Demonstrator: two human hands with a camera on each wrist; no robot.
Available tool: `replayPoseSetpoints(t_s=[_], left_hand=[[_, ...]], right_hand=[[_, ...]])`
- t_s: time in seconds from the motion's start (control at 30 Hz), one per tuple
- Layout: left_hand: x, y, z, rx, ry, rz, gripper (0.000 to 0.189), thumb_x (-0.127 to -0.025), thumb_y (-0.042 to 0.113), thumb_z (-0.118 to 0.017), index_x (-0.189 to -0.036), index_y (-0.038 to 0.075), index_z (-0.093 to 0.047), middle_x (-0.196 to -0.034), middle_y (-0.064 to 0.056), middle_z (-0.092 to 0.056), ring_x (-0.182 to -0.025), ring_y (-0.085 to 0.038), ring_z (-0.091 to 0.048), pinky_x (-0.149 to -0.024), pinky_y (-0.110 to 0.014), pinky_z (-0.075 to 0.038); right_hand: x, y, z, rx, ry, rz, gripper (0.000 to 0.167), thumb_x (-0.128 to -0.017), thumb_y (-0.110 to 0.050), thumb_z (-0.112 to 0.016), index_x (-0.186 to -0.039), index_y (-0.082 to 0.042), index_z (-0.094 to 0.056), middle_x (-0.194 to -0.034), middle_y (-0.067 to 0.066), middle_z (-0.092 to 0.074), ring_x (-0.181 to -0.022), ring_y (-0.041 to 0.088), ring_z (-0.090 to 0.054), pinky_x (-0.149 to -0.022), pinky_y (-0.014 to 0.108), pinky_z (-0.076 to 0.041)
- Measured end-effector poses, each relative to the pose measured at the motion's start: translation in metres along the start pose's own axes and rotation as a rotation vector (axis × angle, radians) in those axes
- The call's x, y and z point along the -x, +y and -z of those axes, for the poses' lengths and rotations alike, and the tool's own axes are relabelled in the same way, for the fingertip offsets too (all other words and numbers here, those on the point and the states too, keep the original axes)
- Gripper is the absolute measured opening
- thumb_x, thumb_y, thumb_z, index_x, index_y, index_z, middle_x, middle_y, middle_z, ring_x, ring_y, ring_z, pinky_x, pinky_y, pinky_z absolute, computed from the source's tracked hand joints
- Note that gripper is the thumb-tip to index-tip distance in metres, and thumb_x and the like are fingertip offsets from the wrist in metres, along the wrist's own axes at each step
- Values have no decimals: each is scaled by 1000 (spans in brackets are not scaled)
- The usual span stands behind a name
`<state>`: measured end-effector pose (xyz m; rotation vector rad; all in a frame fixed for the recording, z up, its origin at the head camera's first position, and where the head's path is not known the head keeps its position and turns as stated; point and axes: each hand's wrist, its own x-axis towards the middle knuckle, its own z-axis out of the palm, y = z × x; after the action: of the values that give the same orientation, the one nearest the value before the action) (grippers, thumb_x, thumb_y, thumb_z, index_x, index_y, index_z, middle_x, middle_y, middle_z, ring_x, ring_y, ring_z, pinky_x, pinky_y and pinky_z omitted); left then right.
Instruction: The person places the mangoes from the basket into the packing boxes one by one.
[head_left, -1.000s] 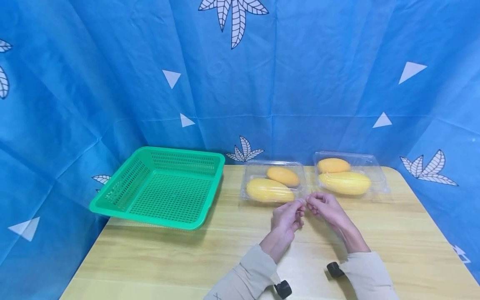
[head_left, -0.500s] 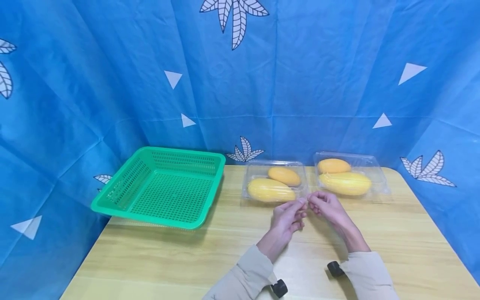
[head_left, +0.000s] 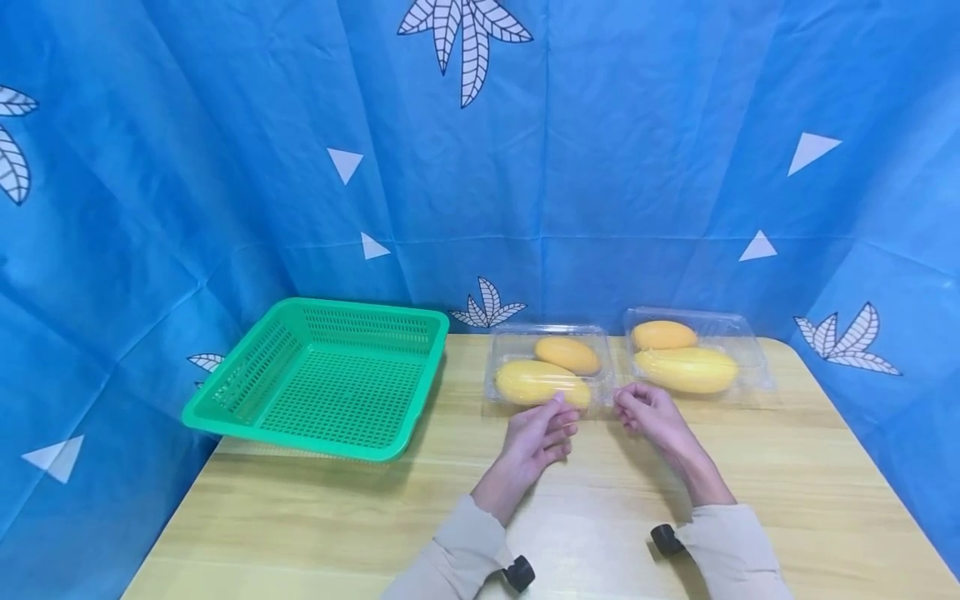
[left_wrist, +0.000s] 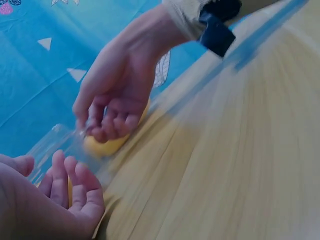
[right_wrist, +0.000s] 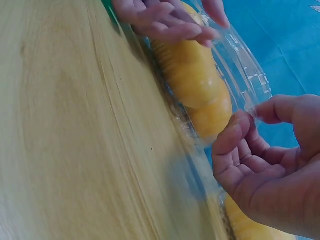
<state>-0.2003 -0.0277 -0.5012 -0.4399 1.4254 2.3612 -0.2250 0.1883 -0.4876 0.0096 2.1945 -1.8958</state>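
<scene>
A clear plastic clamshell box [head_left: 606, 360] holds a yellow oblong fruit [head_left: 528, 382] and a smaller orange oval fruit [head_left: 567, 355]. My right hand [head_left: 654, 417] pinches the box's front right corner between thumb and index finger; the right wrist view shows that hand [right_wrist: 272, 165] at the clear plastic edge. In front of the same box, my left hand [head_left: 528, 437] has its fingers loosely bent, thumb up by the yellow fruit, pinching nothing. In the left wrist view the left hand [left_wrist: 55, 200] stands apart from the right hand [left_wrist: 120, 95].
A second clear box [head_left: 750, 354], holding a yellow fruit [head_left: 688, 370] and an orange fruit [head_left: 663, 334], stands to the right. A green mesh basket [head_left: 416, 408] sits at the table's left. Behind the wooden table [head_left: 600, 533] hangs a blue curtain [head_left: 615, 167].
My left hand has come away from the right hand's fingertips and moved left along the box's front, its fingers loosening. The right hand stays at the box's corner.
</scene>
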Motion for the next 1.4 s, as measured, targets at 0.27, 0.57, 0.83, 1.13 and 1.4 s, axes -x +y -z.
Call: replayPoseSetpoints(t_s=[0.27,0.57,0.83,1.13,1.4], left_hand=[[-1,14,36,-37,-108,-2,41,-93,37,-75,-117,2,-73,-112,-16,-75,-96,-25,-75,-74,-31,-61],[-6,37,65,-88,-117,-16,38,-94,34,-74,-116,4,-73,-111,-15,-75,-97,-24,-75,-74,-30,-60],[-9,55,86,-206,-110,-38,30,-97,28,-71,-112,2,-73,-94,-7,-74,-75,-13,-67,-68,-28,-58],[-9,68,91,-291,4,-134,28,-98,21,-65,-114,-2,-66,-87,-6,-67,-69,-12,-60,-62,-28,-58],[-13,65,92,-260,31,-202,28,-101,15,-64,-119,-6,-61,-94,-10,-69,-80,-17,-65,-73,-31,-60]], right_hand=[[1,0,-3,-35,1,-9,31,-106,-15,-54,-118,13,-53,-98,13,-64,-82,16,-62,-74,27,-58],[1,3,-1,-81,9,8,34,-106,-10,-52,-124,18,-50,-103,16,-65,-87,14,-64,-81,28,-59],[1,1,-3,-83,0,10,32,-106,-9,-52,-122,19,-50,-102,16,-65,-88,17,-65,-81,28,-59],[0,4,-1,-68,11,-9,35,-106,-11,-53,-125,18,-51,-103,18,-64,-86,17,-63,-80,28,-59],[1,7,-2,-71,17,8,39,-106,-18,-57,-124,16,-53,-101,16,-66,-84,17,-65,-78,29,-59]])
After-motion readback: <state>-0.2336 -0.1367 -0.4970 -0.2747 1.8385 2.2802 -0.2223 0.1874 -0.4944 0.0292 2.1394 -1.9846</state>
